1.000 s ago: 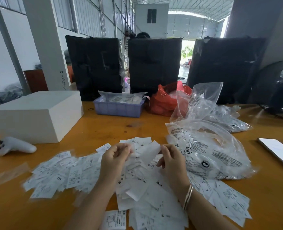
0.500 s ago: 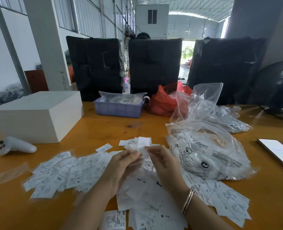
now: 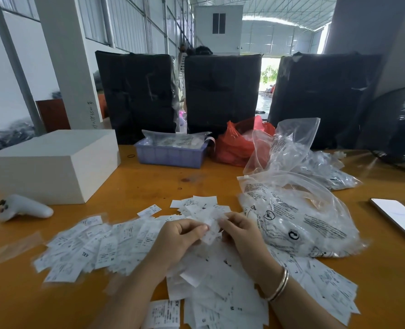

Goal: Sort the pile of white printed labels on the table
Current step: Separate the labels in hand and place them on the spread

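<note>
We observe both grips, left hand (image 3: 181,236) and right hand (image 3: 240,233), pinching one white label (image 3: 211,230) above the label pile (image 3: 130,243) on the counter (image 3: 149,184), beside the clear printed bag (image 3: 298,222).

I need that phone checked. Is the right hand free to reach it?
Probably not right away: the right hand pinches a label with the left hand. The table toward the phone looks unobstructed.

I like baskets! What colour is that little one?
Bluish purple basket, seen in the head view.
</note>
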The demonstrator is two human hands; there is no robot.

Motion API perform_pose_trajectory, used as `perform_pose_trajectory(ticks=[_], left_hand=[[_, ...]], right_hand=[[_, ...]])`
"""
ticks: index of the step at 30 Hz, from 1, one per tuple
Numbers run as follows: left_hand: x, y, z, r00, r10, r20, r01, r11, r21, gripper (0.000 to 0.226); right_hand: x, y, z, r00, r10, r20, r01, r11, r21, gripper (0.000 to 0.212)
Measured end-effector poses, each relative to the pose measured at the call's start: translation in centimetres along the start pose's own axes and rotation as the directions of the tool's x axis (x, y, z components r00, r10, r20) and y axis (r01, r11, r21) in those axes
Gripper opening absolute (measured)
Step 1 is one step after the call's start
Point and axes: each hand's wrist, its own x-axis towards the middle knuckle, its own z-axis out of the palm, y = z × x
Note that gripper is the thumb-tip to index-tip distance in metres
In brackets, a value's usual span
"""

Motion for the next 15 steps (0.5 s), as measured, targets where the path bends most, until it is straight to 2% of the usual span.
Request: perform_pose_trajectory(ticks=[2,4,6,10,15], left_hand=[[0.10,-0.13,-0.16,1.000,0.009,0.002,-0.009,1.000,-0.001,0.016],[0.17,-0.27,-0.27,1.000,0.012,0.015,-0.012,1.000,-0.009,0.016],[0.21,-0.38,-0.30,0.999,0.018,0.034,-0.018,1.000,-0.001,0.013],[0.20,-0.39,-0.19,0.998,0.028,0.055,-0.029,0.999,0.016,0.011],[0.09,-0.20,-0.18,0.997,0.021,0.080,-0.022,1.000,0.013,0.011]], right_hand=[[0.02,0.03,-0.12,0.998,-0.009,-0.067,0.018,0.991,0.135,0.016],[-0.06,-0.29,-0.45,0.995,-0.007,-0.100,0.047,0.913,0.404,0.019],[-0.07,-0.43,-0.83,0.994,-0.032,-0.105,0.085,0.830,0.552,0.028],[0.07,-0.30,-0.54,0.991,-0.098,-0.090,0.131,0.840,0.527,0.031],[-0.03,-0.15,-0.49,0.987,-0.148,-0.059,0.159,0.868,0.470,0.012]])
